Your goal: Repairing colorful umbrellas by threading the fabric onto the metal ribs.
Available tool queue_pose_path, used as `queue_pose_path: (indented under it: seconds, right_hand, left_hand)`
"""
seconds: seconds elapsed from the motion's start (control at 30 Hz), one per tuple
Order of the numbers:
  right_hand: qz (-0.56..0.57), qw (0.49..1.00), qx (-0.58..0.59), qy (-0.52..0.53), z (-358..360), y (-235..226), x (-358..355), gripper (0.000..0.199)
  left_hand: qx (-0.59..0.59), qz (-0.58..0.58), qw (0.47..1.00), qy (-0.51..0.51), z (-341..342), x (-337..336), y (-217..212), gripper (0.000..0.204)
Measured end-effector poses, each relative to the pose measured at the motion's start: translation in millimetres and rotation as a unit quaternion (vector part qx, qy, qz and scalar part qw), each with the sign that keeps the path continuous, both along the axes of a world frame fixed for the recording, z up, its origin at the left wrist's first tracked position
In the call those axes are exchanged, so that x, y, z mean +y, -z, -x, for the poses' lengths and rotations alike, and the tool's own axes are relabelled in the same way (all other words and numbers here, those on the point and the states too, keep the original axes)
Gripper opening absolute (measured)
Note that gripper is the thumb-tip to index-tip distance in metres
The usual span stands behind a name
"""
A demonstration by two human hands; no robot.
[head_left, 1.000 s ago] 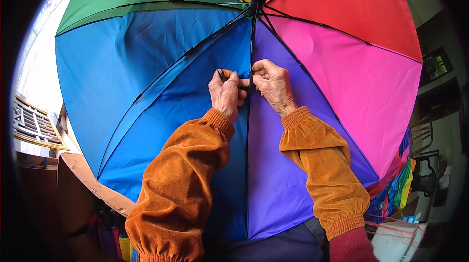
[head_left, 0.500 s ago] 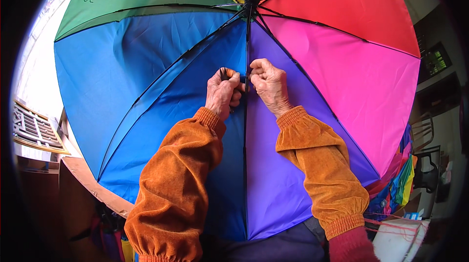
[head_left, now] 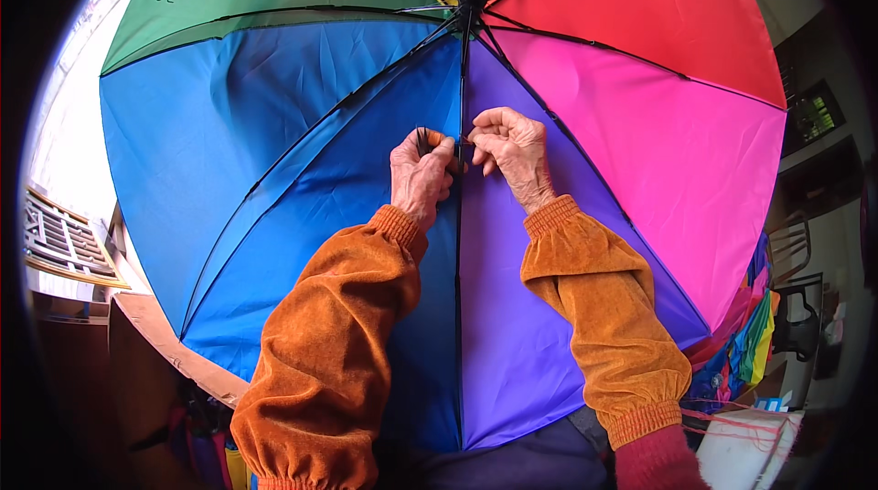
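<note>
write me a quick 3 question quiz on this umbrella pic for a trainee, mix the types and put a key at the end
1. True or false: the umbrella is folded shut.
2. Which colour lies just right of the rib that runs between the left hand and right hand?
A) green
B) purple
C) red
3. Fill in: both forearms are covered by ______ sleeves.

Key: 1. False, it is spread open; 2. B; 3. orange-brown
</note>
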State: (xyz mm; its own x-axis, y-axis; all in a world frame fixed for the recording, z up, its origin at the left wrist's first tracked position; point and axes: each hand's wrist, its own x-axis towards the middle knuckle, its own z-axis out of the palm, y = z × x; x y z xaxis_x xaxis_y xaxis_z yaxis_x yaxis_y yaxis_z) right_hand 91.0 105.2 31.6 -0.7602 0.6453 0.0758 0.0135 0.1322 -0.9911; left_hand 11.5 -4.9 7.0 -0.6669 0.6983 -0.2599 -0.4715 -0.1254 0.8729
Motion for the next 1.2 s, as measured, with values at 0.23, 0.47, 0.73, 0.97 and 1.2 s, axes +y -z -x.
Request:
queue_pose_path:
  seconds: [0.23,0.47,0.73,0.97,1.2]
  right_hand:
    - [0.004,1.0,-0.003,-0.007,-0.1,1.0,2.8,0.013]
    - [-0.122,0.981,-0.141,-0.062,-7.1,-17.4,1.6,0.005]
    - [-0.608,0.78,-0.027,-0.147,-4.1,-6.1,18.4,0.005]
    - [-0.227,0.973,-0.044,-0.026,-18.5,-10.0,6.8,0.004]
    - [0.054,0.995,0.071,0.042,-6.0,1.0,-4.5,0.01]
  left_hand:
    - [0.003,0.002,1.0,0.005,0.4,-1.2,-0.8,0.011]
    - [-0.022,-0.006,0.999,0.033,5.4,-2.8,2.1,0.012]
    - [-0.025,-0.013,0.999,0.037,6.2,-3.7,3.5,0.016]
    - [-0.017,0.005,0.999,0.037,4.3,-6.9,3.2,0.018]
    - [0.305,0.156,0.939,-0.039,8.2,-6.7,-2.1,0.024]
